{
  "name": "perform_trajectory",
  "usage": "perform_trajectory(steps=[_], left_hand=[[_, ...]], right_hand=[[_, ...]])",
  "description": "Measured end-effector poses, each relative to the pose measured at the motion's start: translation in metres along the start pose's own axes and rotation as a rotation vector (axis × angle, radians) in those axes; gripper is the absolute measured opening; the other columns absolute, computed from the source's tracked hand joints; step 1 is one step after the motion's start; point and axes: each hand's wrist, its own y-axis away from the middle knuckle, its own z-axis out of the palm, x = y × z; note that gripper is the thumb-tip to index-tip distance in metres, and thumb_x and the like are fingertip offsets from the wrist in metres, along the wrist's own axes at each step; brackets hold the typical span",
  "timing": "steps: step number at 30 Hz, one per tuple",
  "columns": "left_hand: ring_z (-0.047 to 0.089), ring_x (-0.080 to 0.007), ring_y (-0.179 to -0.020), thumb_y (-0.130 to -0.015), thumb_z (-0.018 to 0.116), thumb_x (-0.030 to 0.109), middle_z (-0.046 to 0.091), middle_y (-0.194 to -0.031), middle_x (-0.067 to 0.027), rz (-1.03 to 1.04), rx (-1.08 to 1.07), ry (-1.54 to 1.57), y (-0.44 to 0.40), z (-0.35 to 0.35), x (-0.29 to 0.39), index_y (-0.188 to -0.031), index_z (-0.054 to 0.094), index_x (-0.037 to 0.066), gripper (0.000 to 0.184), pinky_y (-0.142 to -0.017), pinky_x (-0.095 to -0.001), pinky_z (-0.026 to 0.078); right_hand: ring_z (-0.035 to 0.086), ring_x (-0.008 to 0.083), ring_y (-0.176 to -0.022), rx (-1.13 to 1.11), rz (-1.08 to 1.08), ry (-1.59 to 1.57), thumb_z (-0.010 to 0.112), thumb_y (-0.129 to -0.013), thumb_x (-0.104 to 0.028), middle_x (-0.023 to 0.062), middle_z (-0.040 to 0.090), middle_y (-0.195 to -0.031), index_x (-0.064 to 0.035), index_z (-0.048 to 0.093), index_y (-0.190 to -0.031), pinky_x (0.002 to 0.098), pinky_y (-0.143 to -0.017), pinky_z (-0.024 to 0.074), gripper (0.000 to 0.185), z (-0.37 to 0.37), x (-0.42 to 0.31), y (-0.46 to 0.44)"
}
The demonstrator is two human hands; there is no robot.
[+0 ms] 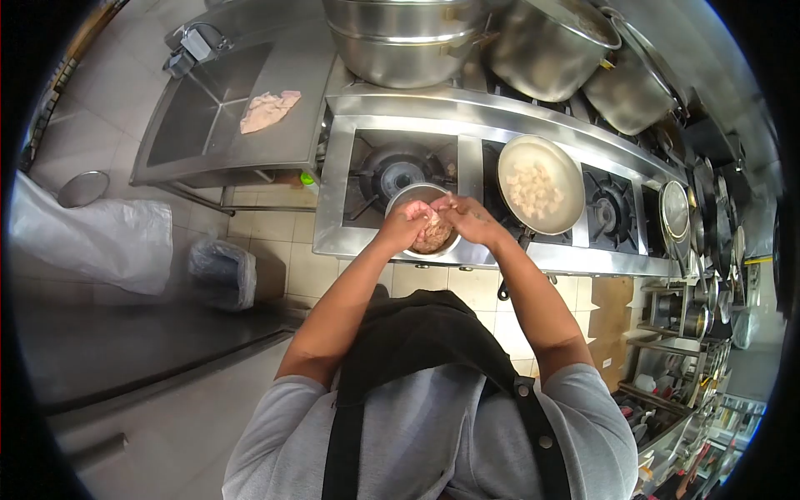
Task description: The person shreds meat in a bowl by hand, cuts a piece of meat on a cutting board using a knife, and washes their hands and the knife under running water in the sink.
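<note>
A round metal bowl (401,197) sits at the stove's front edge, with brownish, wet-looking meat (433,239) inside. Over its rim, my left hand (405,226) is closed, fingertips pinched on a small pinkish piece of meat (432,218). My right hand (468,220) meets it from the other side, its fingers also closed at the same piece. The exact grip is partly hidden by the fingers. To the right, a frying pan (573,187) on the stove holds several pale diced chunks (533,192), apart from my hands.
Large steel pots (400,62) line the back of the stove (333,200). Bare burners (402,173) flank the pan. At left stands a steel sink counter (300,58) with a pinkish cloth (271,111). A lined bin (223,271) is below; shelves of pans (700,292) stand at right.
</note>
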Motion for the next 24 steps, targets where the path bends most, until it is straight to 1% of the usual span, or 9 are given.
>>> perform_trajectory(steps=[2,5,6,7,10,12,15,23,24], left_hand=[[0.053,-0.0085,-0.064,-0.086,0.050,0.005,0.058,-0.078,-0.0039,0.055,0.013,-0.024,-0.006,0.001,-0.002,-0.094,0.056,0.000,0.011,-0.057,-0.0245,0.046],[0.053,-0.0072,-0.066,-0.089,0.050,0.008,0.057,-0.078,-0.0019,0.092,0.028,-0.078,-0.003,0.000,0.005,-0.091,0.056,0.001,0.009,-0.057,-0.0241,0.045],[0.052,-0.0050,-0.063,-0.091,0.050,0.011,0.057,-0.077,0.0000,0.080,0.024,-0.109,-0.003,0.000,0.006,-0.089,0.056,0.003,0.010,-0.054,-0.0228,0.044],[0.052,-0.0050,-0.063,-0.091,0.050,0.011,0.057,-0.077,0.0000,0.076,0.022,-0.112,-0.004,-0.003,0.004,-0.089,0.056,0.003,0.010,-0.054,-0.0228,0.044],[0.058,-0.0155,-0.070,-0.090,0.049,0.010,0.060,-0.082,-0.0075,0.228,-0.010,-0.460,0.001,-0.007,0.013,-0.091,0.055,0.001,0.011,-0.063,-0.0310,0.047],[0.058,-0.0320,-0.079,-0.089,0.046,0.010,0.059,-0.089,-0.0167,0.444,-0.049,-0.890,0.010,-0.006,0.025,-0.094,0.054,0.000,0.013,-0.072,-0.0392,0.046],[0.052,-0.0415,-0.087,-0.088,0.044,0.010,0.056,-0.092,-0.0217,0.420,-0.013,-0.792,0.015,0.002,0.024,-0.094,0.054,0.000,0.015,-0.075,-0.0425,0.044],[0.054,-0.0369,-0.077,-0.081,0.051,0.010,0.057,-0.085,-0.0179,0.343,-0.061,-0.740,0.016,-0.002,0.022,-0.089,0.055,0.000,0.014,-0.067,-0.0397,0.044],[0.053,-0.0305,-0.073,-0.081,0.052,0.010,0.056,-0.082,-0.0149,0.344,-0.032,-0.641,0.017,-0.001,0.019,-0.090,0.056,0.000,0.014,-0.065,-0.0364,0.043]], right_hand=[[0.061,0.0351,-0.091,-0.130,0.051,0.037,0.039,-0.092,-0.027,0.0209,0.064,-0.093,0.0027,0.056,-0.104,0.0388,-0.082,0.0447,0.036,0.007,-0.026,0.008],[0.053,0.0394,-0.104,-0.278,0.109,0.218,0.041,-0.091,-0.031,0.0251,0.058,-0.108,0.0024,0.055,-0.106,0.0409,-0.087,0.0424,0.039,0.015,-0.020,0.003],[0.055,0.0416,-0.091,-0.221,0.046,0.365,0.039,-0.092,-0.028,0.0247,0.061,-0.095,0.0023,0.055,-0.096,0.0464,-0.078,0.0437,0.034,0.020,-0.015,0.002],[0.055,0.0416,-0.091,-0.219,0.047,0.360,0.039,-0.092,-0.028,0.0247,0.061,-0.095,0.0023,0.055,-0.096,0.0464,-0.078,0.0437,0.034,0.023,-0.009,0.003],[0.057,0.0408,-0.089,-0.121,0.000,0.520,0.041,-0.091,-0.029,0.0242,0.062,-0.089,0.0007,0.057,-0.095,0.0468,-0.078,0.0444,0.034,0.021,-0.006,0.005],[0.057,0.0405,-0.087,-0.220,0.015,0.620,0.042,-0.090,-0.031,0.0227,0.062,-0.087,-0.0023,0.060,-0.091,0.0468,-0.078,0.0451,0.034,0.016,-0.011,0.007],[0.057,0.0414,-0.085,-0.193,0.027,0.542,0.043,-0.089,-0.029,0.0230,0.062,-0.083,-0.0010,0.061,-0.084,0.0460,-0.075,0.0451,0.034,0.019,0.000,0.007],[0.057,0.0413,-0.077,-0.055,0.151,0.075,0.044,-0.083,-0.029,0.0271,0.059,-0.078,0.0035,0.059,-0.079,0.0417,-0.070,0.0447,0.036,0.021,0.013,0.007],[0.058,0.0419,-0.076,-0.012,0.169,-0.016,0.046,-0.082,-0.033,0.0277,0.059,-0.078,0.0036,0.062,-0.081,0.0417,-0.070,0.0449,0.039,0.023,0.014,0.006]])
